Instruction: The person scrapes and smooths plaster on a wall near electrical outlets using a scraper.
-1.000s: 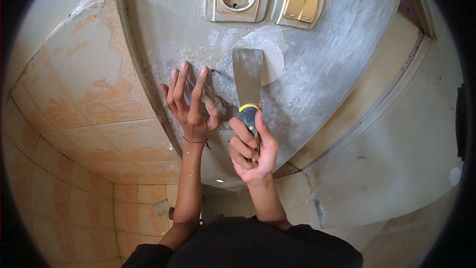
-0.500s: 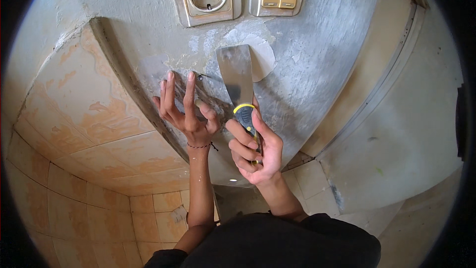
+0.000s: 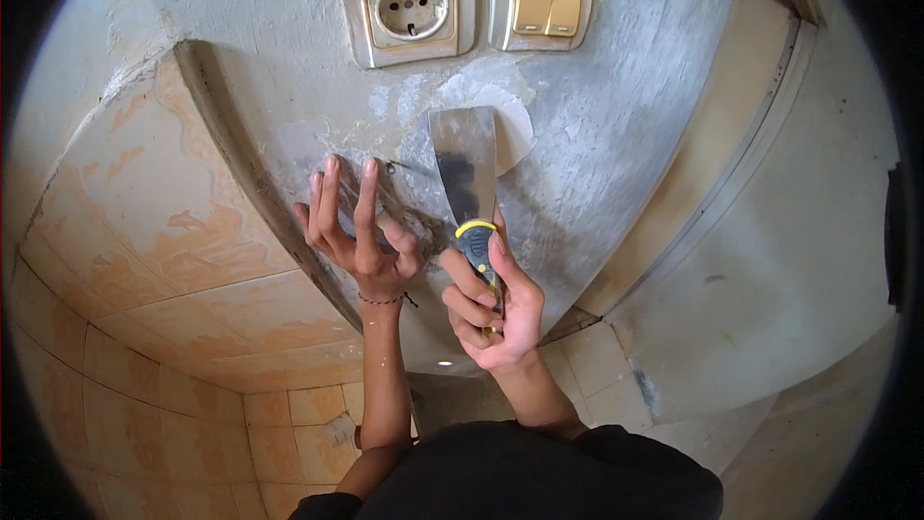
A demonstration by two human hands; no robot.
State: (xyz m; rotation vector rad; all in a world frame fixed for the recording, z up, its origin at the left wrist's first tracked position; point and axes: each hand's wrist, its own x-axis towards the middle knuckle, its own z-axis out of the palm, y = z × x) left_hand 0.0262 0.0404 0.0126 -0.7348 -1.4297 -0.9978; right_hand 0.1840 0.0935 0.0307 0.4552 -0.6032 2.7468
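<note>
Fingers (image 3: 366, 212) of the left hand (image 3: 361, 248) stand spread in the head view, the thumb bent and well apart from them. That hand grips nothing; it is laid palm-inward at the wall (image 3: 587, 169), perhaps to steady the body, though whether every fingertip touches cannot be told. A small dark screw (image 3: 391, 169) juts out just beside the index fingertip.

The right hand (image 3: 502, 318) has its fingers curled around the handle of the scraper (image 3: 469, 149), with the thumb lying up along the handle's edge, a hold that likely gives control over the blade's tilt. The palm is turned back toward the wearer. The scraper points upward, its wide blade in front of the left part of a pale patch (image 3: 513, 120), below the socket (image 3: 412, 8) and the switch (image 3: 547, 2); contact between blade and wall cannot be made out.

Both forearms rise from the lower edge: the left (image 3: 385, 371) nearly upright, a cord (image 3: 382, 300) around its wrist, the right (image 3: 539, 390) slanting up and inward.
</note>
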